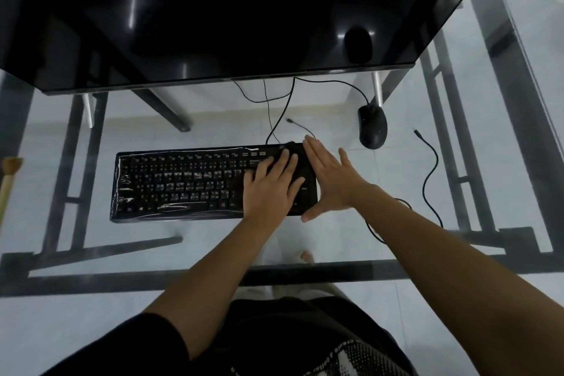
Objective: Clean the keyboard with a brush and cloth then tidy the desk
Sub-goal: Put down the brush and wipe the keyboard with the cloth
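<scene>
Head, left hand (270,189) on keyboard (183,183), perhaps cloth (305,200)

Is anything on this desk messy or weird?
Yes. A loose cable snakes over the glass desk right of the keyboard, its plug end connected to nothing. The keyboard also wears crinkled shiny plastic wrap.

Bare desk (76,143) left of and before keyboard (183,183); monitor (213,24) overhangs behind; mouse (372,127), cables (430,174) crowd its right.
</scene>
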